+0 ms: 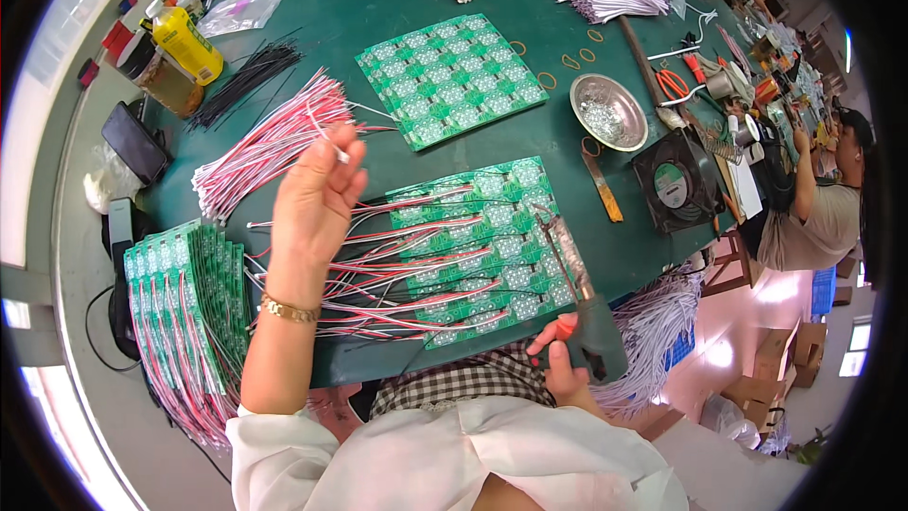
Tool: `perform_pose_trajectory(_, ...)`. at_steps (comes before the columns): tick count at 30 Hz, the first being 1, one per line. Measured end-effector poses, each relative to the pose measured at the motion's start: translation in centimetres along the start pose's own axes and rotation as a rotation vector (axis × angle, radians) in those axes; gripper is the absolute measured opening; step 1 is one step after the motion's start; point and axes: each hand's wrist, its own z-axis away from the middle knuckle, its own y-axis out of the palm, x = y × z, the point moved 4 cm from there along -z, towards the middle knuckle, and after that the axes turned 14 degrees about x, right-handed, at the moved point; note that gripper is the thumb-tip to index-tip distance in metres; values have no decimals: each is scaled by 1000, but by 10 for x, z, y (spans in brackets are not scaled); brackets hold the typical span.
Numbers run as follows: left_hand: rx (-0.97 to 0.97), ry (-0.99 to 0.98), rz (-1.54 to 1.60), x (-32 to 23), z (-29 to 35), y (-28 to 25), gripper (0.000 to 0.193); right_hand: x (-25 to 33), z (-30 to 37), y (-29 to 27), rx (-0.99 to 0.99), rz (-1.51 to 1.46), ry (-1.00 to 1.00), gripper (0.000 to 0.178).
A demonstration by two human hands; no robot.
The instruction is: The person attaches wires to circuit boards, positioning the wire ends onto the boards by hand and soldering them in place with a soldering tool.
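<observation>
My left hand (326, 180) is raised over the table, its fingers pinched on a thin wire with a small white end. Just behind it lies a bundle of red and white wires (260, 147). My right hand (565, 374) grips a dark green soldering gun (602, 336) at the table's near edge. Its metal tip points up over a panel of green circuit boards (515, 246). Rows of red, white and black wires (416, 270) run leftward from that panel, passing under my left forearm. A second stack of green panels (454, 76) lies farther back.
Wired panels (184, 293) hang over the left edge. Black wires (248, 80), a yellow bottle (184, 43) and a phone (135, 142) sit at the left. To the right are a metal bowl (615, 123), a knife (602, 187) and a black fan (673, 182). A co-worker (818, 218) sits beyond.
</observation>
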Motion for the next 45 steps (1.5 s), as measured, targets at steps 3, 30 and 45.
perform_pose_trajectory(3, 63, 26, -139, 9, 4, 13, 39, 14, -8, -2, -30, -159, 4, 35)
perform_pose_trajectory(30, 311, 34, -395, 61, 54, 79, 89, 18, -106, 59, -143, -386, -41, 46)
perform_pose_trajectory(45, 419, -114, -687, 82, 61, 84, 23, 20, -96, 43, -245, -545, -130, 46)
